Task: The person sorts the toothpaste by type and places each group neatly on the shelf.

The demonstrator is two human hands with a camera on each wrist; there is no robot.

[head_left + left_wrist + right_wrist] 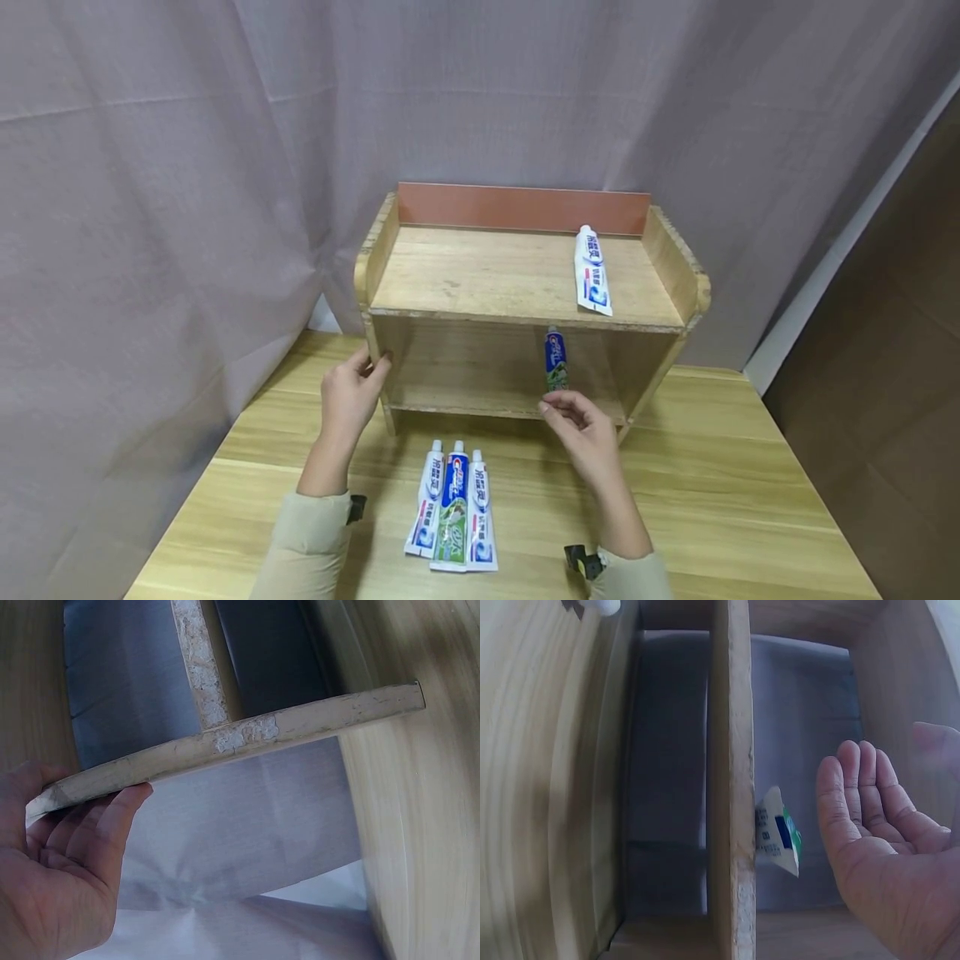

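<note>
A small two-tier wooden shelf stands on the table. My left hand grips the edge of its left side panel, thumb on one face and fingers on the other. My right hand is at the front of the lower tier, its fingers loosely bent with nothing between them. Just beyond it, a blue and green toothpaste tube lies on the lower board, its crimped end facing out beside my fingers. On the top tier, towards the right, lies a white toothpaste tube.
Nearer me on the wooden table, a blue and green tube lies between two white tubes, the left one and the right one. Behind the shelf hangs a grey curtain. A brown panel stands at the right.
</note>
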